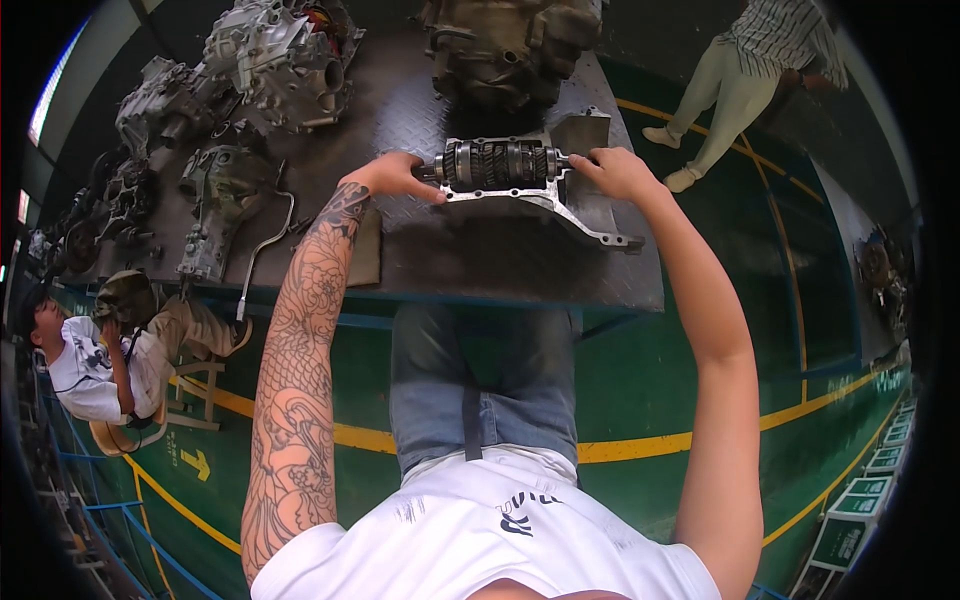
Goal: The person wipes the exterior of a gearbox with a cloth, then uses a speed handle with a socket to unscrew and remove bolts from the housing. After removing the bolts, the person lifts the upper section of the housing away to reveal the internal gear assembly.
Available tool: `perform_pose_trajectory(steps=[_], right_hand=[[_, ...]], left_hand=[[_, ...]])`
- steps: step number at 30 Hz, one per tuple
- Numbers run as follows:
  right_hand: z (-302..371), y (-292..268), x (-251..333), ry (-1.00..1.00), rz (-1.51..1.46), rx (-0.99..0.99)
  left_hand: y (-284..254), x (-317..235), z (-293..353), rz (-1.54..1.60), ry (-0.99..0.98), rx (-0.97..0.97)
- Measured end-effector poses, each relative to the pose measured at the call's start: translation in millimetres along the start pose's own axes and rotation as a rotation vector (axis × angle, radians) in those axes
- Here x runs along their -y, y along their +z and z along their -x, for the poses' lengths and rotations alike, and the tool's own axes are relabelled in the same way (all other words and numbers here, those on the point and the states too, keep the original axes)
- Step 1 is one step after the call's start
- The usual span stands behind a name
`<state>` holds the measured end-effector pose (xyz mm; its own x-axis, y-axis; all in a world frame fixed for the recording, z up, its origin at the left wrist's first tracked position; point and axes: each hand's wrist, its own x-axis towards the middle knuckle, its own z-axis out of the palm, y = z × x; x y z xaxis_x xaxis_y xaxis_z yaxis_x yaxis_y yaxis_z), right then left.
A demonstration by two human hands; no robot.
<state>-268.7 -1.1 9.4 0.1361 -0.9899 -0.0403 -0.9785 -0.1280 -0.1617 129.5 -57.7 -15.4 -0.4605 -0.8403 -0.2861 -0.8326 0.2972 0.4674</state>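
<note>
A gear shaft point(497, 164) with several dark toothed gears lies across an opened silver transmission housing point(515, 193) on the metal workbench. My left hand point(393, 177) is closed around the shaft's left end, its thumb by the housing's near corner. At the opposite end, the fingers of my right hand point(618, 174) pinch the thin tip of the shaft. The housing's bracket-like arm reaches toward the bench's right edge. The undersides of the gears are hidden in the housing.
A large dark gearbox point(510, 50) stands behind the housing. More castings, including a silver gearbox point(280, 65), crowd the bench's left side. A long-handled wrench point(262, 245) overhangs the front edge. One person point(110, 365) sits at left; another point(735, 85) stands beyond the bench at right.
</note>
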Motion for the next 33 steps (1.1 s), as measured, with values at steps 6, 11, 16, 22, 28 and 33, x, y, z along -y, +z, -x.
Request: perform_pose_trajectory(steps=[6,11,16,22,28,33], right_hand=[[0,-9,5,0.046,-0.038,0.107],[-2,-14,8,0.039,0.02,0.146],[-5,-10,3,0.054,0.009,0.148],[-9,-11,4,0.116,-0.063,0.217],[-12,-22,5,0.091,-0.008,0.242],[-10,-29,8,0.116,0.017,0.287]], left_hand=[[7,14,-8,0.087,-0.039,0.051],[12,18,-12,0.018,-0.001,-0.054],[7,13,-10,0.065,-0.016,0.015],[3,4,-4,0.082,-0.058,0.065],[1,1,-11,0.013,-0.117,0.13],[8,11,-19,0.005,-0.042,0.072]])
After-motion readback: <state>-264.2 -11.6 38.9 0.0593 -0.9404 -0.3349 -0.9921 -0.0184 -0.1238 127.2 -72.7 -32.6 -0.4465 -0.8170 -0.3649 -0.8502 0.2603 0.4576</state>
